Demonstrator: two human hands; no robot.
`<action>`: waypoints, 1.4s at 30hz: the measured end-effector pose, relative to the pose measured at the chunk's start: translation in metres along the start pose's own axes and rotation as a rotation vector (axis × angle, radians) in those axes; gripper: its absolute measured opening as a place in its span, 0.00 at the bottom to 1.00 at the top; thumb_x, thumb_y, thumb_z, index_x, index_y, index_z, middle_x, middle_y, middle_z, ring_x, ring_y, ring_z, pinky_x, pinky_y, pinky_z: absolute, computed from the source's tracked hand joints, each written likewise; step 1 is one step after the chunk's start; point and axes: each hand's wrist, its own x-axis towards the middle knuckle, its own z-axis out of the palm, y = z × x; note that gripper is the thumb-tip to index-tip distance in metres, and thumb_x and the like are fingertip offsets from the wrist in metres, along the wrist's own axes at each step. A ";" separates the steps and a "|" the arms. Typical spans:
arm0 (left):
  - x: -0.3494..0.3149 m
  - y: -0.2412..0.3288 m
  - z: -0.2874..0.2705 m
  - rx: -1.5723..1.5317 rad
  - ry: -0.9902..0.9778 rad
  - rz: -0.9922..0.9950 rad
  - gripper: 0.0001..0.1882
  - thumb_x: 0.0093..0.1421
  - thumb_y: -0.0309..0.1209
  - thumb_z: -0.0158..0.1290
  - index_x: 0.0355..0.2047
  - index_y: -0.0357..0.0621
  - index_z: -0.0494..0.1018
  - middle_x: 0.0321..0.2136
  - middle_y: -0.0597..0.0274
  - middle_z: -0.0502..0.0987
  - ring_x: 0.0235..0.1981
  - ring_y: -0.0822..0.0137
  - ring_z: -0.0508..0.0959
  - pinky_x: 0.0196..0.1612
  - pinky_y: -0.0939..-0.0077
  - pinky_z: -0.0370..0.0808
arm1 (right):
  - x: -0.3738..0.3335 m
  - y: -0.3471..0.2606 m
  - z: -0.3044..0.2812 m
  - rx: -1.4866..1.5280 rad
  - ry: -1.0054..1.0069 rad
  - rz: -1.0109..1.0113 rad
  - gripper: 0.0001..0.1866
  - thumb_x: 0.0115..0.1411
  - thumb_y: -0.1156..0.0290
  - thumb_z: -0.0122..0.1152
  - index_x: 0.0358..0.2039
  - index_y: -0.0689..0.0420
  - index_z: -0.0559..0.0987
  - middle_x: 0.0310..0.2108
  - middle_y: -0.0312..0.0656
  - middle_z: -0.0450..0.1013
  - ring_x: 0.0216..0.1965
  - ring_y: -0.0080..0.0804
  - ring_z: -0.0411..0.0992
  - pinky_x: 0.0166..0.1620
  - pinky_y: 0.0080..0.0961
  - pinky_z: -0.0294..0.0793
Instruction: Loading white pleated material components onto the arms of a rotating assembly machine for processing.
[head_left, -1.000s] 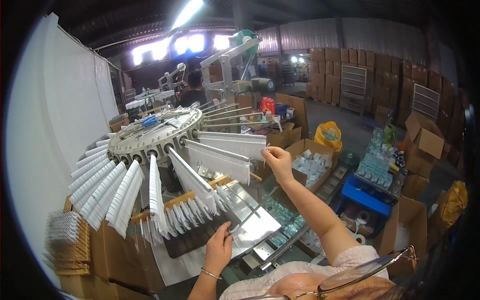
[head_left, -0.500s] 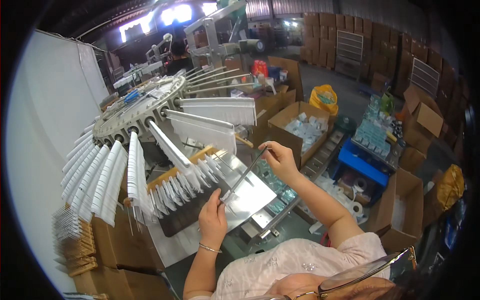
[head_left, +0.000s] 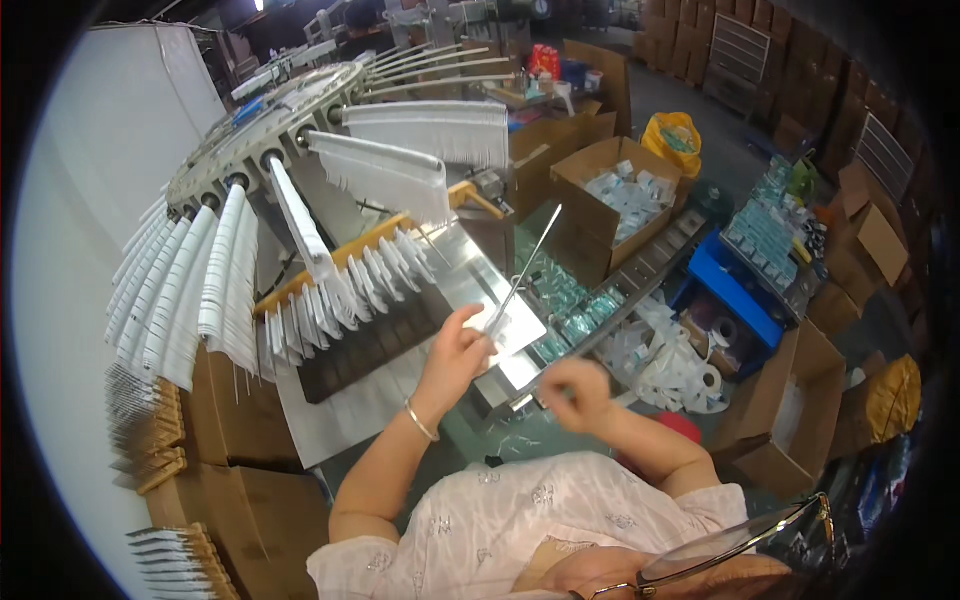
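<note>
Rod (head_left: pixel 537 245), thin, metal: slanting up and away over the edge of the shiny metal worktop (head_left: pixel 470 280), its lower end reaching your left hand (head_left: pixel 462 355).

Left hand: you are pinching the rod's lower end between thumb and fingers, the grip closing narrowly; a bracelet (head_left: pixel 421 421) is circling your wrist.

Right hand (head_left: pixel 578 393): you are holding it just beside the left, apart from the rod, fingers curling inward; it is blurring, so whether it is gripping anything, you cannot tell.

Wheel-shaped machine (head_left: pixel 250 147): standing to the left, its spokes carrying white pleated sheets (head_left: pixel 425 132).

Wooden bar (head_left: pixel 385 232): lying slantwise beyond your left hand, a row of white pieces (head_left: pixel 345 298) hanging along it above a dark panel (head_left: pixel 375 345).

Carton (head_left: pixel 583 225): standing open beyond the worktop, holding white packets (head_left: pixel 632 198); a yellow bag (head_left: pixel 672 140) is sitting behind it.

Bin, blue (head_left: pixel 735 290): standing to the right.
</note>
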 end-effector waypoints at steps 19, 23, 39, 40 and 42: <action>-0.127 -0.014 -0.130 -0.139 -0.465 0.059 0.23 0.55 0.24 0.44 0.51 0.36 0.54 0.26 0.57 0.72 0.27 0.71 0.73 0.32 0.81 0.70 | -0.027 -0.141 0.174 -0.151 0.368 0.293 0.08 0.47 0.79 0.49 0.31 0.62 0.70 0.22 0.43 0.68 0.19 0.31 0.65 0.23 0.20 0.65; -0.149 -0.065 -0.221 -0.066 0.003 0.078 0.10 0.56 0.24 0.42 0.39 0.37 0.62 0.19 0.64 0.68 0.19 0.76 0.68 0.24 0.85 0.66 | -0.016 -0.182 0.185 -0.061 0.129 0.185 0.09 0.43 0.79 0.48 0.28 0.61 0.72 0.15 0.40 0.69 0.14 0.30 0.64 0.19 0.22 0.64; -0.077 -0.064 -0.290 -0.446 0.354 0.054 0.10 0.55 0.26 0.39 0.33 0.38 0.69 0.13 0.67 0.65 0.14 0.75 0.65 0.18 0.82 0.61 | 0.072 -0.216 0.229 -0.415 -0.161 0.107 0.11 0.40 0.83 0.54 0.29 0.62 0.72 0.17 0.39 0.66 0.15 0.32 0.65 0.19 0.23 0.63; -0.084 -0.058 -0.282 -0.448 0.348 0.056 0.10 0.55 0.26 0.39 0.33 0.38 0.69 0.13 0.67 0.65 0.14 0.75 0.65 0.18 0.82 0.61 | 0.070 -0.210 0.231 -0.421 -0.158 0.108 0.11 0.40 0.83 0.54 0.29 0.62 0.72 0.17 0.39 0.66 0.15 0.32 0.65 0.19 0.23 0.63; -0.105 -0.054 -0.265 0.116 0.432 0.291 0.10 0.54 0.27 0.40 0.30 0.36 0.70 0.13 0.63 0.66 0.14 0.73 0.67 0.19 0.79 0.63 | 0.059 -0.197 0.236 -0.411 -0.028 0.024 0.12 0.39 0.83 0.55 0.29 0.62 0.73 0.19 0.40 0.67 0.17 0.32 0.65 0.19 0.23 0.63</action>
